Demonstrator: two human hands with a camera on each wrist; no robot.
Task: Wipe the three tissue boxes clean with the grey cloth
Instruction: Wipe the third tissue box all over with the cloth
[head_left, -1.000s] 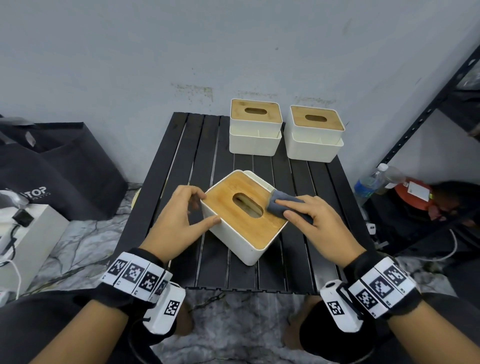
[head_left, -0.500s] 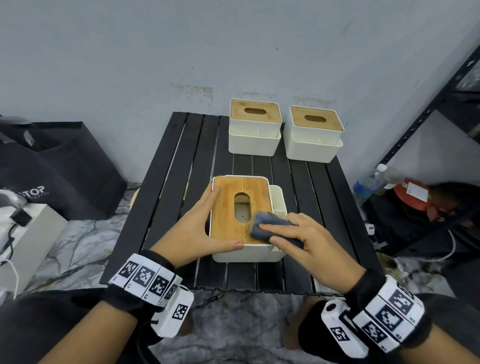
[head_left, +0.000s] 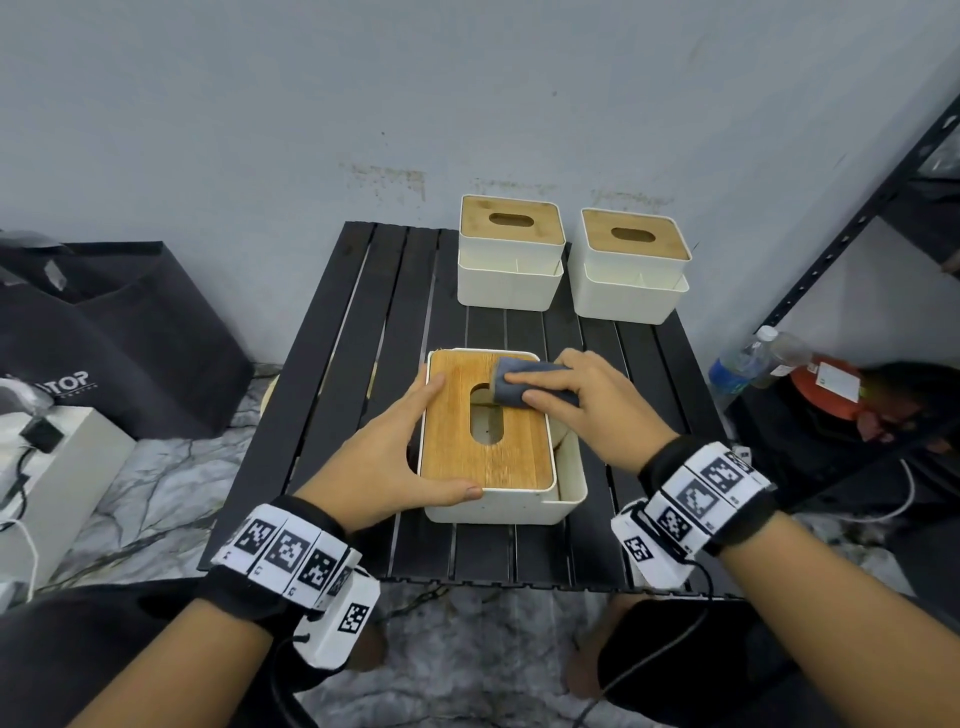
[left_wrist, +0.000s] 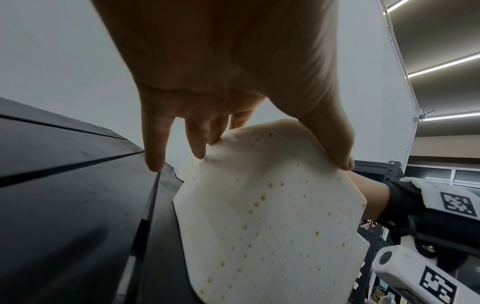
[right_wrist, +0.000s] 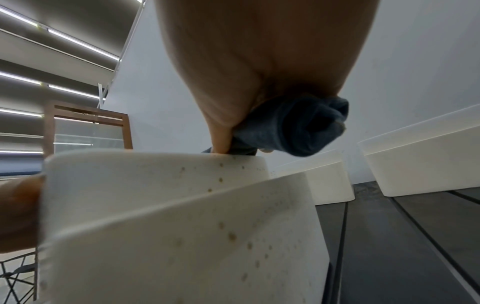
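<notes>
Three white tissue boxes with wooden lids stand on a black slatted table (head_left: 363, 332). The near tissue box (head_left: 488, 457) lies lengthways in front of me. My left hand (head_left: 395, 457) holds its left front corner, fingers along the left side and thumb on the front wall. In the left wrist view the left hand (left_wrist: 233, 61) presses on the speckled white box wall (left_wrist: 259, 216). My right hand (head_left: 587, 405) holds the folded grey cloth (head_left: 511, 387) and presses it on the lid's far end. The cloth (right_wrist: 293, 127) is bunched under my right hand (right_wrist: 259, 51) above the box (right_wrist: 182, 205).
The other two tissue boxes (head_left: 511, 254) (head_left: 631, 265) stand side by side at the table's far edge, by the wall. A black bag (head_left: 104, 338) and a white unit (head_left: 62, 457) sit on the floor to the left. A water bottle (head_left: 743, 358) and a black metal shelf (head_left: 857, 223) are to the right.
The near box was turned from a diagonal position to lengthways. My right hand slid the cloth from the lid's near right part to its far end. My left hand stayed on the box.
</notes>
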